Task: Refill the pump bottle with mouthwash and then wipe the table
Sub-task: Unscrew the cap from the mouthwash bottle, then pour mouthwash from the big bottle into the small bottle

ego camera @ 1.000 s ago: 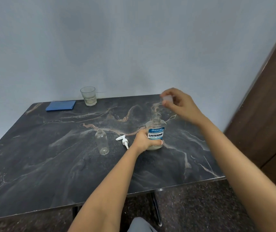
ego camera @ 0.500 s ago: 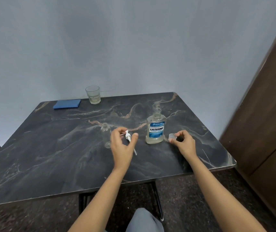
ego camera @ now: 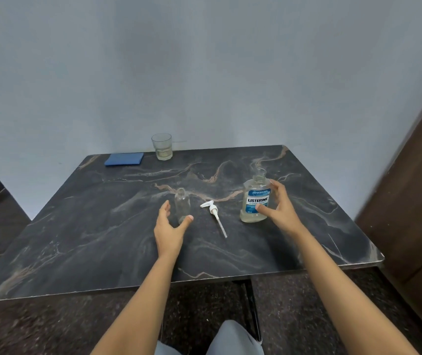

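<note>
Pump bottle [ego camera: 182, 204] stands upright, clear, empty and uncapped.

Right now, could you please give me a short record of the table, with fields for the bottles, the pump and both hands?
small bottle: upright, neck open, looks empty
pump: lying on the table between the two bottles
mouthwash bottle: upright, no cap, partly full
left hand: open, right by the small bottle
right hand: open, fingers spread around the mouthwash bottle
cloth: folded, far left
glass: beside the cloth, a little liquid inside
</note>
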`<state>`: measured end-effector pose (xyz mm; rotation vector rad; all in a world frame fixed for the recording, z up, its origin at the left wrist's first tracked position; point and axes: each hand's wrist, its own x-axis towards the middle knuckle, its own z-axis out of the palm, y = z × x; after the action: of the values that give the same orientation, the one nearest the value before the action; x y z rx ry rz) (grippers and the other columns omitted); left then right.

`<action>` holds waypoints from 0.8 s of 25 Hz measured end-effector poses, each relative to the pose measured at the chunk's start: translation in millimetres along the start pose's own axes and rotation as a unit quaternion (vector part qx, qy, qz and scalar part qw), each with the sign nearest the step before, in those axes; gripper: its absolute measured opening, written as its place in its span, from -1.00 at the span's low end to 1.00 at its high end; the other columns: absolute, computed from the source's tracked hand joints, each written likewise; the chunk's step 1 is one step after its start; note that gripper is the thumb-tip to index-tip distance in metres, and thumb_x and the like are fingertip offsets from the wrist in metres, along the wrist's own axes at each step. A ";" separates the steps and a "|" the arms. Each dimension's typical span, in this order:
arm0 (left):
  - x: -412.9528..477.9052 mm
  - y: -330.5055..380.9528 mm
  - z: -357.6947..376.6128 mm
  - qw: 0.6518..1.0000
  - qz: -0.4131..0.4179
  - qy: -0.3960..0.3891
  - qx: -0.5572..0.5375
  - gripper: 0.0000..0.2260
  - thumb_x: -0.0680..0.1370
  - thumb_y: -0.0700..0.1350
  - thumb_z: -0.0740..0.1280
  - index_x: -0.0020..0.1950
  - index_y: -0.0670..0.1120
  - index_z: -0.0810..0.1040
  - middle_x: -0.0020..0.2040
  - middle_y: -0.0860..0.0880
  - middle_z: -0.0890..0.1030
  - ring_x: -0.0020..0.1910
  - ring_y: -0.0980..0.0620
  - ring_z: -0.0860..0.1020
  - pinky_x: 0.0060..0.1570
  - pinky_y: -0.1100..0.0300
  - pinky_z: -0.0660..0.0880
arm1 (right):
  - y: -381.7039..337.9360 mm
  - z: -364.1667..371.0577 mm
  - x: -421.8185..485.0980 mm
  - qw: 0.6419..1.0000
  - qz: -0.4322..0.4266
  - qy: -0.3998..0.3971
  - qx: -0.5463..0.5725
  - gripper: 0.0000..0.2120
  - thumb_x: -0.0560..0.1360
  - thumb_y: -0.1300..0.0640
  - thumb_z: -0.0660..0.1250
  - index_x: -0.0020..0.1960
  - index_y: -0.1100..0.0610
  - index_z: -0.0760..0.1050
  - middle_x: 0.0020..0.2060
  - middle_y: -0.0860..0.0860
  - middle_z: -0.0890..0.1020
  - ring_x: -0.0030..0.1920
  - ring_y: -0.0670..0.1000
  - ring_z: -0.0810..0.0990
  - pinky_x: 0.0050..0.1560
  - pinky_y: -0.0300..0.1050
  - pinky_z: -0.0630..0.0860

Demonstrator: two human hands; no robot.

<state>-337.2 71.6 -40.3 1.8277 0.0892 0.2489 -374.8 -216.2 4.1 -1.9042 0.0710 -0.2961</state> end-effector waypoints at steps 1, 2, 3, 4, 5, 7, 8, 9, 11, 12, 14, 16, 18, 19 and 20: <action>1.4 -1.6 0.2 1.000 -0.003 -0.005 0.001 -0.31 0.40 -0.03 0.53 0.47 -0.01 0.34 0.40 0.02 0.45 0.38 0.05 0.39 0.38 0.12 0.30 | 0.2 3.9 3.5 1.000 0.005 -0.008 0.016 -0.37 0.42 0.27 0.45 0.37 -0.01 0.25 0.31 -0.08 0.44 0.32 -0.05 0.44 0.32 -0.01 0.42; 1.9 -2.6 0.7 1.000 -0.004 -0.009 0.008 -0.35 0.41 -0.03 0.52 0.46 0.00 0.36 0.38 0.02 0.48 0.37 0.05 0.41 0.37 0.12 0.31 | -0.1 7.9 5.0 0.999 0.009 -0.007 0.031 -0.44 0.43 0.29 0.44 0.32 0.02 0.29 0.24 -0.02 0.52 0.26 0.00 0.52 0.29 0.05 0.47; 1.5 -1.9 1.1 1.000 -0.006 -0.011 0.014 -0.39 0.43 -0.04 0.51 0.44 0.00 0.39 0.36 0.03 0.50 0.35 0.04 0.43 0.35 0.14 0.33 | -0.3 11.8 4.8 0.999 0.010 0.001 0.045 -0.49 0.44 0.30 0.43 0.29 0.06 0.31 0.18 0.02 0.56 0.21 0.03 0.56 0.25 0.07 0.51; 1.2 -0.8 1.6 1.000 -0.010 -0.010 0.018 -0.44 0.44 -0.05 0.49 0.42 0.01 0.42 0.32 0.03 0.53 0.31 0.05 0.46 0.30 0.17 0.35 | -0.5 15.7 3.5 0.998 0.007 0.013 0.053 -0.53 0.45 0.30 0.42 0.27 0.08 0.33 0.15 0.04 0.58 0.17 0.04 0.59 0.21 0.04 0.54; 0.5 0.7 1.8 1.000 -0.014 -0.009 0.021 -0.48 0.46 -0.05 0.48 0.39 0.02 0.45 0.29 0.04 0.55 0.27 0.06 0.48 0.24 0.21 0.36 | -1.2 19.3 2.0 0.998 0.001 0.026 0.052 -0.54 0.44 0.28 0.43 0.26 0.09 0.35 0.14 0.05 0.60 0.15 0.02 0.61 0.17 -0.01 0.56; -1.3 4.0 3.2 0.999 -0.018 -0.009 0.028 -0.55 0.48 -0.06 0.45 0.36 0.03 0.48 0.25 0.05 0.58 0.18 0.11 0.51 0.17 0.24 0.38 | -7.9 25.3 -0.7 0.999 -0.018 0.040 0.021 -0.56 0.43 0.28 0.45 0.23 0.08 0.38 0.11 0.02 0.61 0.10 -0.04 0.62 0.09 -0.20 0.57; -1.6 3.7 3.5 0.999 -0.016 -0.010 0.031 -0.57 0.49 -0.05 0.44 0.35 0.04 0.48 0.24 0.05 0.58 0.17 0.12 0.51 0.18 0.23 0.39 | -13.6 29.5 -0.9 0.999 -0.031 0.039 -0.005 -0.56 0.41 0.28 0.47 0.21 0.08 0.40 0.08 0.01 0.62 0.08 -0.07 0.62 0.05 -0.28 0.56; -1.9 3.5 3.6 0.999 -0.015 -0.011 0.030 -0.57 0.50 -0.06 0.44 0.35 0.04 0.48 0.25 0.06 0.58 0.20 0.11 0.52 0.20 0.21 0.40 | -20.6 33.8 -0.1 0.998 -0.046 0.035 -0.030 -0.56 0.40 0.29 0.48 0.20 0.08 0.42 0.05 -0.01 0.63 0.06 -0.10 0.62 0.03 -0.34 0.54; -1.9 3.4 3.5 0.999 -0.013 -0.013 0.031 -0.58 0.50 -0.06 0.43 0.35 0.03 0.48 0.25 0.06 0.58 0.23 0.10 0.52 0.23 0.20 0.40 | -37.4 41.9 2.6 0.994 -0.070 0.027 -0.077 -0.55 0.38 0.27 0.49 0.21 0.08 0.44 -0.01 -0.05 0.64 -0.01 -0.19 0.62 -0.02 -0.43 0.51; -2.0 3.1 3.4 0.999 -0.014 -0.013 0.034 -0.58 0.50 -0.06 0.43 0.35 0.03 0.48 0.25 0.06 0.58 0.24 0.09 0.52 0.23 0.20 0.40 | -45.6 45.6 4.5 0.991 -0.080 0.022 -0.103 -0.54 0.38 0.25 0.49 0.21 0.07 0.44 -0.03 -0.08 0.63 -0.05 -0.20 0.61 -0.05 -0.45 0.49; -2.0 3.7 3.6 0.999 -0.013 -0.013 0.037 -0.57 0.49 -0.06 0.44 0.35 0.03 0.48 0.25 0.06 0.58 0.25 0.09 0.52 0.24 0.20 0.40 | -60.7 52.0 8.2 0.981 -0.098 0.011 -0.165 -0.53 0.38 0.21 0.49 0.23 0.01 0.44 -0.04 -0.12 0.61 -0.07 -0.14 0.58 -0.03 -0.39 0.47; -2.4 6.0 3.8 0.999 -0.013 -0.015 0.040 -0.56 0.50 -0.07 0.44 0.36 0.02 0.48 0.27 0.06 0.58 0.26 0.09 0.52 0.23 0.22 0.37 | -71.0 57.2 12.3 0.969 -0.101 -0.003 -0.224 -0.53 0.39 0.16 0.48 0.25 -0.03 0.41 0.02 -0.10 0.61 0.00 -0.07 0.55 0.03 -0.16 0.52; -3.2 7.3 3.1 0.999 -0.015 -0.016 0.042 -0.55 0.50 -0.08 0.43 0.38 0.00 0.47 0.28 0.05 0.57 0.27 0.10 0.51 0.22 0.25 0.34 | -78.0 62.9 14.5 0.957 -0.100 -0.022 -0.271 -0.52 0.42 0.15 0.46 0.27 -0.03 0.39 0.10 -0.07 0.60 0.02 -0.01 0.57 0.04 -0.01 0.54; -3.6 7.6 2.8 0.999 -0.015 -0.016 0.043 -0.55 0.50 -0.08 0.43 0.38 -0.01 0.46 0.29 0.04 0.57 0.27 0.10 0.51 0.22 0.25 0.34 | -80.3 65.5 15.3 0.951 -0.103 -0.030 -0.292 -0.53 0.43 0.15 0.45 0.28 -0.03 0.39 0.13 -0.06 0.60 0.03 0.03 0.58 0.04 0.02 0.54; -3.7 7.6 2.7 0.999 -0.015 -0.015 0.044 -0.55 0.50 -0.08 0.43 0.38 -0.01 0.46 0.29 0.04 0.56 0.28 0.09 0.50 0.24 0.23 0.35 | -82.0 67.6 15.9 0.944 -0.107 -0.037 -0.311 -0.52 0.43 0.15 0.45 0.29 -0.02 0.39 0.15 -0.06 0.60 0.04 0.06 0.59 0.03 0.04 0.54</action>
<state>-340.7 66.3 -34.1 1.9165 0.1070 0.1984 -351.0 -128.7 61.7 -2.5579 -0.1070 -0.3787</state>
